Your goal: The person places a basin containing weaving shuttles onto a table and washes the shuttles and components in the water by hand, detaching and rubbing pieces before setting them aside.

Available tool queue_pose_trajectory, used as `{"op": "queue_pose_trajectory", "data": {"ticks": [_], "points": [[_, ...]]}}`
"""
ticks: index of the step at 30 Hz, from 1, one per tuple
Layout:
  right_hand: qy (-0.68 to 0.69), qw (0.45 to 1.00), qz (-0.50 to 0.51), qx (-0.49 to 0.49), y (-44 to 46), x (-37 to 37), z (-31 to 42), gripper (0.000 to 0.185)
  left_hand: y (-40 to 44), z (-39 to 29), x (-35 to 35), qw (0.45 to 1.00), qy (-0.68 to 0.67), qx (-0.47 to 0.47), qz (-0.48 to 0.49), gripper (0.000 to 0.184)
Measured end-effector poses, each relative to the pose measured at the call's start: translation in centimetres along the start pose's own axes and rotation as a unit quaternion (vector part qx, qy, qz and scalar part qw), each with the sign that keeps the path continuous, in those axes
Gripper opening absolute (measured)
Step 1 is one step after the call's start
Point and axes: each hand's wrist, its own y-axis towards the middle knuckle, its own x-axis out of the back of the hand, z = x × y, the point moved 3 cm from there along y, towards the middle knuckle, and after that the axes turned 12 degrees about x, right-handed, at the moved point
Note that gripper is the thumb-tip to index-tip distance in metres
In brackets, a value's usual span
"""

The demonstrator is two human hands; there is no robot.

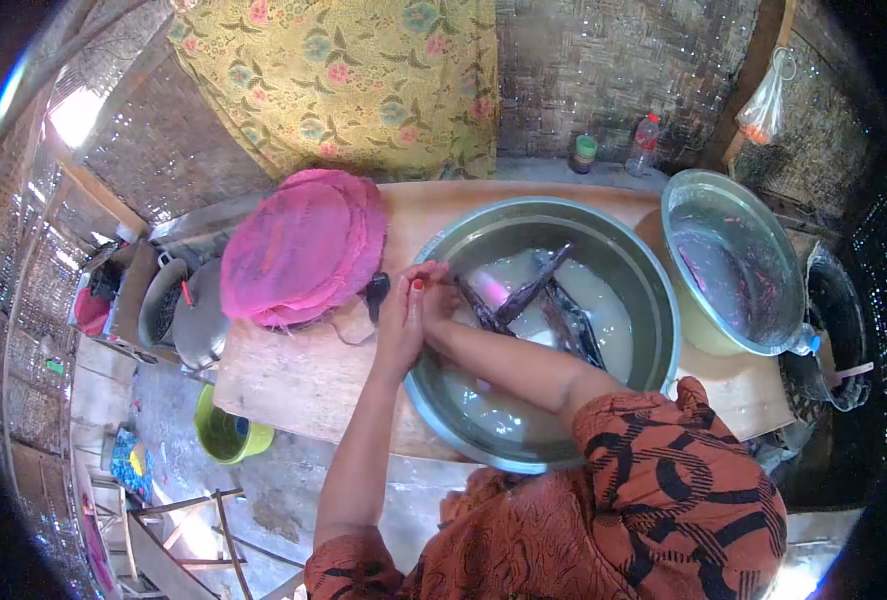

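Observation:
My left hand [401, 318] and my right hand [441, 305] are pressed together over the left rim of a large round basin [674, 325]. Their fingers look curled against each other; anything between them is hidden. A red nail shows on the left thumb. Cloudy water [612, 300] fills the lower part of the basin. In it lie long, dark, shiny pieces [574, 325] of a kind I cannot make out, with a pink-and-white item [491, 288] among them. Just left of my hands is a small black object [376, 292] with a thin cord.
Pink mesh rounds [309, 245] are stacked left on the wooden table [289, 375]. A second basin [734, 260] stands at the right, with a dark bucket [836, 320] beyond it. A green bucket [232, 425] sits on the floor. Behind are a bottle [644, 145] and a cup [585, 152].

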Motion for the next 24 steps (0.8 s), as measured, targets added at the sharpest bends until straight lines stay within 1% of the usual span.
{"op": "queue_pose_trajectory", "data": {"ticks": [1,2,4,5,6,7,8,9,11,12,14,15,16,17,18,19,20,21,22,23,24], "points": [[-0.088,0.995,-0.026,-0.041,0.4,0.5,0.5,0.053,0.1,-0.1,0.0,1.0,-0.007,0.019,0.001,0.028],[-0.175,0.98,-0.053,-0.082,0.6,0.8,0.6,0.058,-0.1,-0.2,-0.1,1.0,-0.005,0.016,0.001,0.028],[-0.071,0.996,-0.043,0.022,-6.1,-1.6,-0.9,0.068,0.0,0.0,-0.1,0.997,-0.074,0.019,0.011,0.03],[-0.061,0.996,0.065,0.008,-9.9,-0.4,1.8,0.069,0.2,0.3,-0.1,0.997,-0.076,0.017,0.008,0.03],[-0.05,0.984,0.171,-0.009,-14.4,2.0,5.1,0.071,0.3,0.9,0.0,0.986,-0.164,0.038,0.007,0.031],[-0.056,0.963,0.26,0.039,-16.9,4.1,6.0,0.071,0.4,1.4,0.2,0.967,-0.249,0.056,0.007,0.033],[-0.063,0.932,0.346,0.087,-18.6,5.6,6.3,0.072,0.4,1.6,0.3,0.953,-0.291,0.078,0.031,0.029],[-0.066,0.931,0.347,0.089,-19.7,6.3,6.1,0.072,0.3,1.8,0.5,0.953,-0.293,0.075,0.028,0.029],[-0.113,0.899,0.399,0.141,-20.2,7.0,6.4,0.071,0.9,1.7,0.8,0.906,-0.414,0.091,0.017,0.033],[-0.118,0.898,0.398,0.145,-19.5,6.4,6.4,0.071,0.7,1.6,1.0,0.905,-0.416,0.085,0.016,0.033],[-0.159,0.908,0.268,0.281,-16.5,3.7,7.6,0.068,0.1,1.2,1.8,0.826,-0.55,0.12,-0.033,0.033],[-0.209,0.908,0.207,0.3,-13.8,2.5,8.6,0.064,0.3,1.5,2.7,0.828,-0.549,0.109,-0.03,0.033],[-0.255,0.904,0.141,0.314,-10.8,2.2,9.6,0.061,0.4,2.3,4.2,0.833,-0.54,0.08,-0.09,0.033],[-0.291,0.873,0.104,0.378,-7.7,2.6,10.0,0.051,0.4,2.7,5.0,0.833,-0.53,0.054,-0.15,0.033],[-0.326,0.835,0.066,0.439,-4.5,3.0,10.4,0.045,0.2,1.5,5.6,0.774,-0.586,0.07,-0.227,0.032],[-0.334,0.834,0.089,0.431,-1.3,4.4,11.1,0.037,0.1,1.8,5.2,0.775,-0.587,0.067,-0.225,0.032],[-0.342,0.831,0.111,0.425,1.9,6.5,11.7,0.034,0.0,2.3,4.4,0.811,-0.557,0.051,-0.17,0.03],[-0.417,0.787,0.049,0.453,6.4,8.1,9.2,0.03,-0.3,2.4,3.6,0.844,-0.522,0.035,-0.114,0.028],[-0.485,0.736,-0.015,0.473,10.0,9.5,6.8,0.027,-1.1,2.0,2.1,0.891,-0.449,0.044,-0.056,0.025],[-0.453,0.736,-0.048,0.5,11.0,11.6,6.9,0.024,-1.9,1.5,0.3,0.928,-0.37,0.052,0.002,0.022],[-0.422,0.733,-0.077,0.527,11.8,12.8,7.2,0.021,-2.9,0.0,-1.0,0.964,-0.257,0.059,0.02,0.018]]}}
